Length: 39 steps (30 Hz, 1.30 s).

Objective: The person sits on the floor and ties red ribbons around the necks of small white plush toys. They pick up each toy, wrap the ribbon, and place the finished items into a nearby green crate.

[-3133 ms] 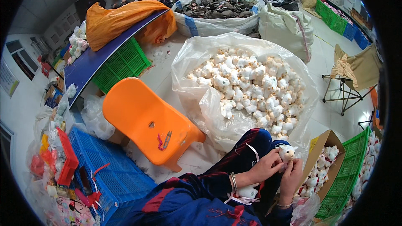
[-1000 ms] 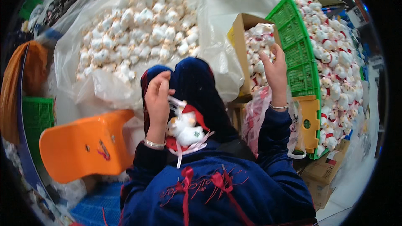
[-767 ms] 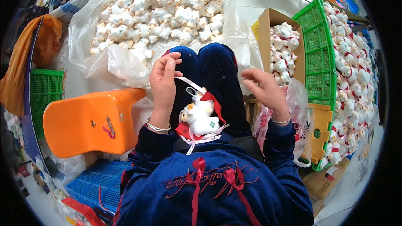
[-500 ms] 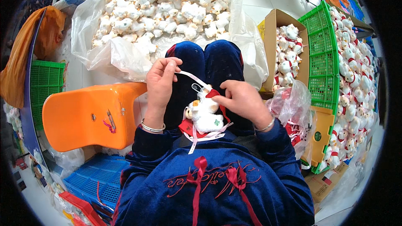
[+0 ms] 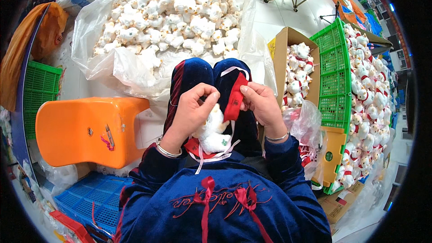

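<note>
A white plush toy (image 5: 212, 130) with a small green mark rests in my lap, its upper part partly covered by my left hand. The thumb and fingers of my left hand (image 5: 191, 110) are pinched together beside the toy's head; what they grip is hidden. My right hand (image 5: 263, 105) pinches a red cloth strip (image 5: 233, 102), which stands raised beside the toy, with a white ribbon (image 5: 235, 69) curving from its upper end. Under the toy lie another red cloth piece (image 5: 192, 146) and white ribbons (image 5: 211, 158).
Ahead, a clear plastic sheet (image 5: 108, 69) holds a heap of white plush toys (image 5: 180, 18). An orange stool (image 5: 67, 126) bearing small snips (image 5: 109, 136) stands left. To the right are a cardboard box (image 5: 280, 58), a green crate (image 5: 333, 63) and many red-scarfed toys (image 5: 369, 108).
My left hand has come down from the ribbon to the toy's head. My right hand has raised the red strip away from the toy. The view has shifted slightly.
</note>
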Available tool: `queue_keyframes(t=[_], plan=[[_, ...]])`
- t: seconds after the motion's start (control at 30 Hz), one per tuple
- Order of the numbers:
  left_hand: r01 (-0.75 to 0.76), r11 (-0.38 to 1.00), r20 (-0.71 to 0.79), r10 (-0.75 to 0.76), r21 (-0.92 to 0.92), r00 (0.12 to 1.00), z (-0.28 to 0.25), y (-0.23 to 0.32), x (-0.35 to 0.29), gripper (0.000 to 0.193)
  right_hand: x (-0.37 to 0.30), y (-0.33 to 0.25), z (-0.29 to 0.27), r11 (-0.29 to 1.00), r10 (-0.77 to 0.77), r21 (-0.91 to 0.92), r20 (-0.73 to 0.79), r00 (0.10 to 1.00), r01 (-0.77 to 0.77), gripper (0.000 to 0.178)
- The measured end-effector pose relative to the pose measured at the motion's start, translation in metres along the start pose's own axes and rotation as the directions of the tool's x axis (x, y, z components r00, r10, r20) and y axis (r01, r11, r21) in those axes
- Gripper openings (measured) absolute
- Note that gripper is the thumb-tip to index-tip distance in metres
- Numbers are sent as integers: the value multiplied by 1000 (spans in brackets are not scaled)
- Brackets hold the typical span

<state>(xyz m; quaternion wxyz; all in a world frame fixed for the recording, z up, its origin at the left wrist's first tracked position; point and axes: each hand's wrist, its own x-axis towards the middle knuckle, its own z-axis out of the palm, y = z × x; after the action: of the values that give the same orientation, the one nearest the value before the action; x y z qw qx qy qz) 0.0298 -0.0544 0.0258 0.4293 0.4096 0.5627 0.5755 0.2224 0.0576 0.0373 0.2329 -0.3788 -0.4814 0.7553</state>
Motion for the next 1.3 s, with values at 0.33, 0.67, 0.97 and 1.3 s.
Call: queue_keyframes(t=[0.33,0.67,0.97,1.3], plan=[[-401,789,98,405,466,909,10,28,15,24,10,-21,36,968,-245,-64,-35,969,242,18],[74,984,-197,-106,-161,975,-32,20,24,20,-9,-14,41,719,-109,-649,248,963,249,24],[-7,901,-265,-120,-435,957,-58,15,26,19,-49,33,82,158,39,-904,407,913,397,50],[-35,955,-280,-51,-295,959,-65,11,17,16,-35,13,52,959,-94,-217,356,930,180,70]])
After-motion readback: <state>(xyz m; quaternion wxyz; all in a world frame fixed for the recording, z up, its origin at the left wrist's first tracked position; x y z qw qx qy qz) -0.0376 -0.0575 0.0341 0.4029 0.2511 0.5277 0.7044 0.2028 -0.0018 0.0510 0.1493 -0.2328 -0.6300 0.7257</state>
